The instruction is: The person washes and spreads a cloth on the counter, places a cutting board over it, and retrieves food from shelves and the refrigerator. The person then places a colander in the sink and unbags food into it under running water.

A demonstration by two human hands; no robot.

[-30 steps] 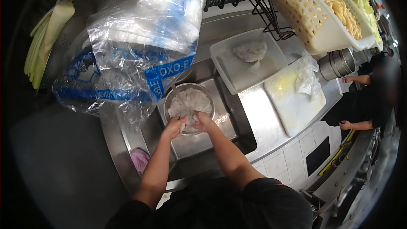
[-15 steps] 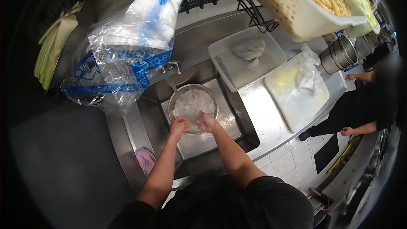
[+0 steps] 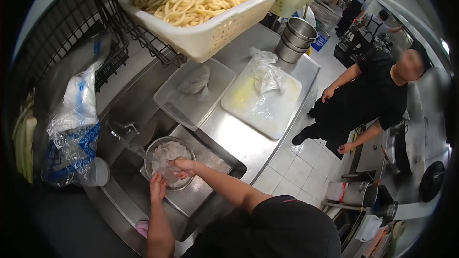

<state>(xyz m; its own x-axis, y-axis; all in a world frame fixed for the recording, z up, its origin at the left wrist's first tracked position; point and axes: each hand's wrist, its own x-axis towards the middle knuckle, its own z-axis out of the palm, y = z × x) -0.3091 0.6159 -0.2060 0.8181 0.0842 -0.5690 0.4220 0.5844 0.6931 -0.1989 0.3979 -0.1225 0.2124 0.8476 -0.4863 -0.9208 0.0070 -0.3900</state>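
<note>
In the sink (image 3: 229, 168) stands a round metal bowl (image 3: 191, 155) full of wet, whitish translucent pieces (image 3: 168, 153), whose exact kind I cannot make out. My right hand (image 3: 184, 167) is closed at the bowl's near side, pinching a thin translucent piece (image 3: 169, 172). At the near left rim, my left hand (image 3: 158, 186) has its fingers bent against the other side of that piece. A faucet (image 3: 129, 128) reaches toward the bowl from the back left.
Right of the sink are a plastic tub (image 3: 165, 96) with a bag in it, a cutting board (image 3: 267, 123) with a plastic bag, and stacked metal pots (image 3: 292, 50). Noodles (image 3: 196, 2) fill a basket (image 3: 210, 43) overhead. A person (image 3: 368, 93) in black stands at the right.
My view has swung right, so the bowl and hands appear farther left and the person at the right is seen more fully. Both hands stay at the bowl's near side.
</note>
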